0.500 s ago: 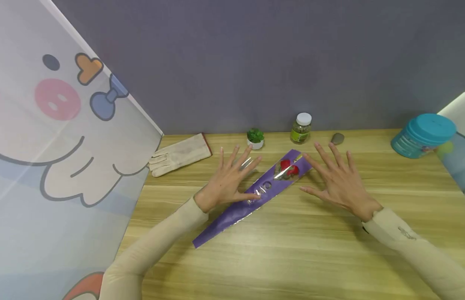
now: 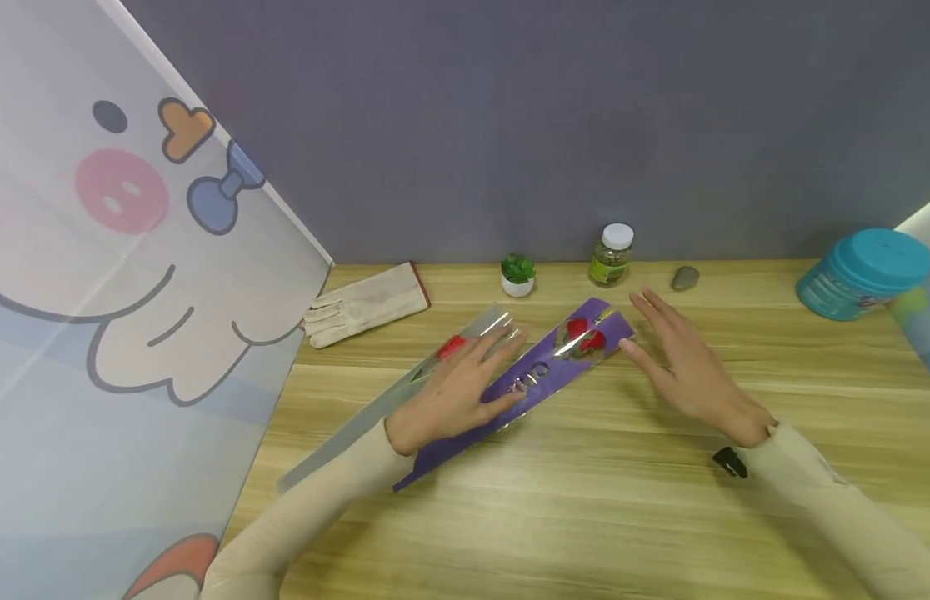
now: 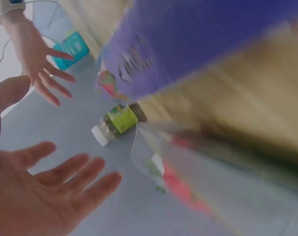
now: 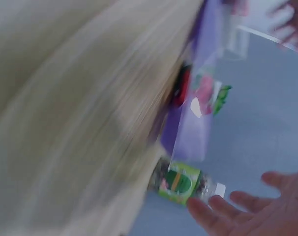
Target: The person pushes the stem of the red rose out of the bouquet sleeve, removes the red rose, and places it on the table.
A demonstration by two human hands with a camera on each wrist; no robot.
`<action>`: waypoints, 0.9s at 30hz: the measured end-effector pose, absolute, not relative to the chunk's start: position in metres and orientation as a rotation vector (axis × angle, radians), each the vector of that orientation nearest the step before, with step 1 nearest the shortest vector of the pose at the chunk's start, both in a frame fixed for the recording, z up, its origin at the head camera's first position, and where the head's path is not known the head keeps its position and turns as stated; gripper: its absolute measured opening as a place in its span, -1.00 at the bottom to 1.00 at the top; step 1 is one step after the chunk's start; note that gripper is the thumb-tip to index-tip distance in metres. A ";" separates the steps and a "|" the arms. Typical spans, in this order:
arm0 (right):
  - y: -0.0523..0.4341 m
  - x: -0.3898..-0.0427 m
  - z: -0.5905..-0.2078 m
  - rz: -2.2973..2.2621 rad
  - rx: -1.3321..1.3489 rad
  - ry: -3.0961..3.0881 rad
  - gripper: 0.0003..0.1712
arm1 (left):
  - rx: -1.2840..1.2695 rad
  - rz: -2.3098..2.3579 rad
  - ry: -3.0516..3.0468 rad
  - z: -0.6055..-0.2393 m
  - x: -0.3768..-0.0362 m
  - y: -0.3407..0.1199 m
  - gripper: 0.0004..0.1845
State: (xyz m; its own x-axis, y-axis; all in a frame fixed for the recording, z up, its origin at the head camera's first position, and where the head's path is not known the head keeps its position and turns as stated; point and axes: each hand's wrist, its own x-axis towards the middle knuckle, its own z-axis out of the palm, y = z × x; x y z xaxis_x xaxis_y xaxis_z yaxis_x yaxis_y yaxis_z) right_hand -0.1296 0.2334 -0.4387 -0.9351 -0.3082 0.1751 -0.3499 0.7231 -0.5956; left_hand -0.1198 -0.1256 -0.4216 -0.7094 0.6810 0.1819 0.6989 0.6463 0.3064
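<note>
A rose in a purple sleeve [image 2: 540, 371] lies slantwise on the table, red petals showing at its upper end. Left of it, a rose in a greyish clear sleeve [image 2: 382, 408] lies roughly parallel, partly covered by the left hand and arm. My left hand [image 2: 459, 385] hovers over both sleeves, fingers extended and thumb over the purple one. At the purple sleeve's top right corner is my right hand [image 2: 686, 375], thumb tip close to the edge and fingers straight. The left wrist view shows the left palm [image 3: 55, 191] with nothing in it.
Along the back stand a work glove [image 2: 371, 304], a small potted plant [image 2: 518, 275], a white-capped jar [image 2: 611, 256], a grey stone [image 2: 686, 277] and, far right, a blue tub [image 2: 862, 275]. A small black object [image 2: 730, 462] lies by the right cuff.
The greyish sleeved rose now shows beside the purple one, where bare table showed before. The spread right fingers have drawn together, and more of the black object shows.
</note>
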 end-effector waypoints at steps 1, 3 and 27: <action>0.233 -0.129 -0.438 1.102 0.520 -2.842 -0.19 | -1.159 -0.682 -2.840 -0.422 -0.118 -0.126 -0.15; 0.232 -0.129 -0.436 1.257 0.464 -2.811 -0.23 | -1.098 -0.985 -2.899 -0.424 -0.114 -0.126 -0.19; 0.204 -0.119 -0.466 2.868 -0.059 -2.460 -0.64 | -0.633 -1.384 -3.092 -0.453 -0.101 -0.126 -0.24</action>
